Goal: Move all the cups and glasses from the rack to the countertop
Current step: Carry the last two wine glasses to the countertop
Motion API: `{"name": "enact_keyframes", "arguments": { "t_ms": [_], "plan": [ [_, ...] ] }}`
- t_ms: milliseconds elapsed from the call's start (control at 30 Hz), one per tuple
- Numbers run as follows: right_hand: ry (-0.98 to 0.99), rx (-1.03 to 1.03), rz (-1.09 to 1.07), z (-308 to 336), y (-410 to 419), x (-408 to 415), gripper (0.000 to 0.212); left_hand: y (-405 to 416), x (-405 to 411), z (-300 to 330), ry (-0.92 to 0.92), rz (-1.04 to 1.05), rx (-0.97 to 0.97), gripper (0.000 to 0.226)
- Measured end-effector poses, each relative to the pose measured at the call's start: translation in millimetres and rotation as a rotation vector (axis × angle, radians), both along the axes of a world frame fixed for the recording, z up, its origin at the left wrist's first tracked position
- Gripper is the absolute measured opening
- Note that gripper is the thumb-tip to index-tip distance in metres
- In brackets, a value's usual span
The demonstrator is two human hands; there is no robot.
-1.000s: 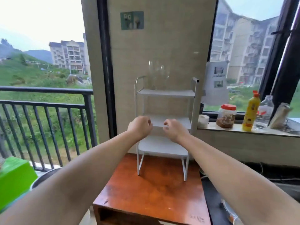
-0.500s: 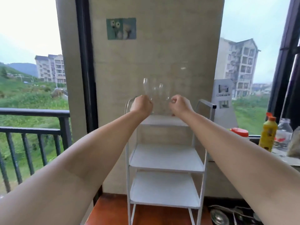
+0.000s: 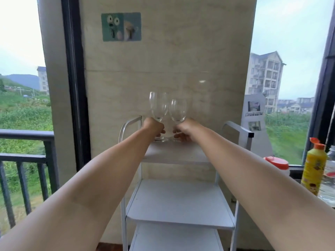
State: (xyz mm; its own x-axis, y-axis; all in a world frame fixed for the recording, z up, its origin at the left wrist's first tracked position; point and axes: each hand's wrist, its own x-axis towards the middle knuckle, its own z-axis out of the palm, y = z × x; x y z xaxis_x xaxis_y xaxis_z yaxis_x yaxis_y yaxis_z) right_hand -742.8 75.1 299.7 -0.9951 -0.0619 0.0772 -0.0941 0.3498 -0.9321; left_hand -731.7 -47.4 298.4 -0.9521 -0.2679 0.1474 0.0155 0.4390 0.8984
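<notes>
Both hands are reaching to the top shelf of the white rack (image 3: 178, 201), center frame. Left hand (image 3: 153, 127) w/ grip closing round the stem of the left wine glass (image 3: 158, 107); right hand (image 3: 186, 128) doing same w/ right wine glass (image 3: 178, 111). Glass bases are sitting at shelf level, nearly touching.
</notes>
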Motion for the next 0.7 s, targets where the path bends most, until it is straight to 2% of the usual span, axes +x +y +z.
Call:
{"name": "enact_keyframes", "arguments": {
  "t_ms": [100, 200, 333, 700],
  "plan": [
    [0.017, -0.021, -0.004, 0, -2, -2, 0.021, -2, 2, 1, 0.024, -0.023, 0.001, 0.022],
    [0.032, -0.053, -0.025, 3, -4, 4, 0.021, -5, 11, 6, 0.032, -0.042, 0.004, 0.011],
    [0.054, -0.086, -0.060, 12, -6, 19, 0.018, -10, 28, 12, 0.053, -0.053, -0.019, 0.023],
    [0.197, -0.147, -0.184, 22, -9, 117, 0.025, -25, 130, 27, 0.174, -0.054, -0.050, 0.025]
  ]
}}
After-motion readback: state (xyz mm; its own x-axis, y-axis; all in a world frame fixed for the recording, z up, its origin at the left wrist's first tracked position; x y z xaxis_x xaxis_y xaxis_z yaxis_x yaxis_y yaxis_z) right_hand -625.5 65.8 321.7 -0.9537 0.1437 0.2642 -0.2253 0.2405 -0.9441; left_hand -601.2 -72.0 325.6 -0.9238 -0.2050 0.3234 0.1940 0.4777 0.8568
